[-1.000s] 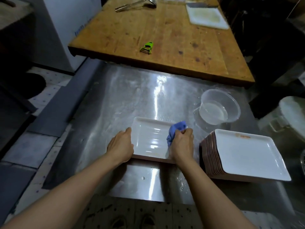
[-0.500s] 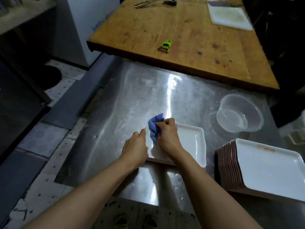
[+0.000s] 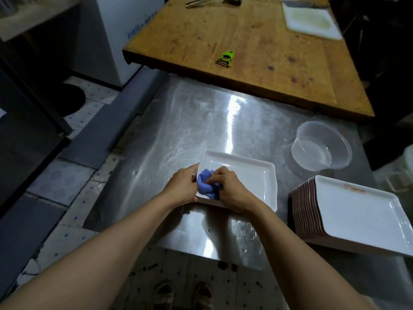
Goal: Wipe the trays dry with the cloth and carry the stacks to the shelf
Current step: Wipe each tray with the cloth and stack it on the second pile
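Observation:
A white rectangular tray [image 3: 250,175] lies on the wet steel table [image 3: 190,130] in front of me. My left hand [image 3: 182,186] grips the tray's left edge. My right hand [image 3: 230,189] holds a crumpled blue cloth [image 3: 206,186] and presses it on the tray's near left corner. To the right stands a stack of several white trays [image 3: 357,209] with brown undersides; its top tray has an orange smear near the far edge.
A clear plastic bowl [image 3: 321,146] sits behind the stack. A wooden table [image 3: 245,41] beyond the steel one carries a green peeler [image 3: 226,59], a white cutting board [image 3: 310,21] and a metal utensil [image 3: 212,1]. Tiled floor and a dark mat lie to the left.
My right hand has drawn the cloth from the tray's right side to its left, then toward the near left corner. The left hand kept hold of the left edge. The camera view shifted left.

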Demonstrator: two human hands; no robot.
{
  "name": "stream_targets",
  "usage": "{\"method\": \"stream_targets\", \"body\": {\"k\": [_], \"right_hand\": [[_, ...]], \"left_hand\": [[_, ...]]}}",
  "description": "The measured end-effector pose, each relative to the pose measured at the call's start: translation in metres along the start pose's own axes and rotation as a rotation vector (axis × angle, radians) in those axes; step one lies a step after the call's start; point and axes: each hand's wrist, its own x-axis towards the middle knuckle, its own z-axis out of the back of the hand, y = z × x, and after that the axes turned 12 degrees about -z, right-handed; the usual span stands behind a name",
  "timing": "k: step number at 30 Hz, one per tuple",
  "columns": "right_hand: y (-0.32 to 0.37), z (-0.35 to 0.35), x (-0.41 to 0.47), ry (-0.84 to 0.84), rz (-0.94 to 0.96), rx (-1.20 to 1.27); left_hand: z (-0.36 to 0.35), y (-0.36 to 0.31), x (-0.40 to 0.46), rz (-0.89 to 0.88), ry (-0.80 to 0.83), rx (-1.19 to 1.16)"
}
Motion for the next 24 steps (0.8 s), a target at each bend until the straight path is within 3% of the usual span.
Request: {"method": "stream_targets", "body": {"k": [6,12,21,24], "right_hand": [[0.000,-0.006,-0.009,-0.009,-0.007,-0.188],[-0.004,-0.006,-0.026,-0.062,0.010,-0.209],[-0.059,0.030,-0.055,-0.162,-0.272,-0.242],[-0.060,0.033,-0.042,-0.266,-0.346,-0.244]], "left_hand": [[0.000,-0.007,-0.003,0.019,-0.038,-0.036],[-0.008,-0.014,0.002,0.061,-0.098,0.248],[-0.015,-0.011,0.004,0.045,-0.097,0.321],[-0.015,-0.012,0.007,0.044,-0.088,0.350]]}}
